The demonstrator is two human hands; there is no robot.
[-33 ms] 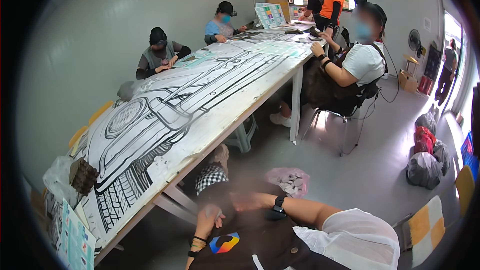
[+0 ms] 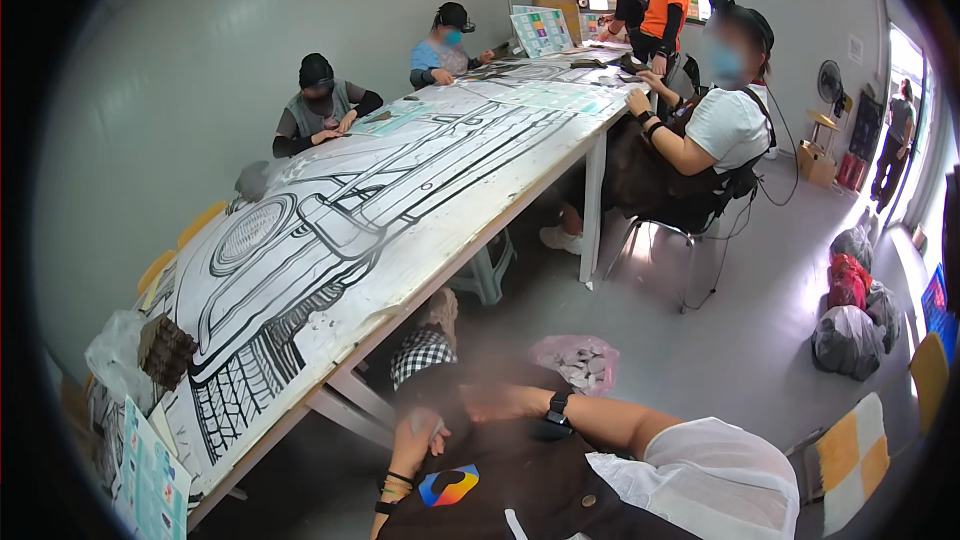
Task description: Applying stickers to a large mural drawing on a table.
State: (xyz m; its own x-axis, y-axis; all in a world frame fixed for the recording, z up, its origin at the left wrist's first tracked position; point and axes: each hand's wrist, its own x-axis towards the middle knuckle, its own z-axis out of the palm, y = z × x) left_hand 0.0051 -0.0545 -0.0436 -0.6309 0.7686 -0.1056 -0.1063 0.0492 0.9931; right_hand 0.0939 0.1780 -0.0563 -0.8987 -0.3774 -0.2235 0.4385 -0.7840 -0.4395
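My left hand (image 2: 425, 428) lies in my lap on a dark brown apron (image 2: 520, 490) with a colourful round patch. Bracelets and a dark band circle that wrist, and a few fingertips show beside a blurred area. My right hand (image 2: 500, 403) comes across from the right, close to the left one, a dark watch (image 2: 557, 407) on its wrist. A blurred patch covers most of its fingers. Whether the hands touch or hold anything is hidden. Neither is on the long table (image 2: 400, 290), which stands ahead and to the left.
Black-line drawings cover the tabletop; brown stacked pieces (image 2: 166, 350) and a clear plastic bag (image 2: 115, 355) sit at its near left. A pink bag of grey pieces (image 2: 575, 362) is on the floor. Several co-workers are around the table. Filled bags (image 2: 848, 340) and a chair (image 2: 852, 455) are at right.
The seated co-worker on the right has lowered their hands slightly at the table edge. My own hands have not visibly moved.
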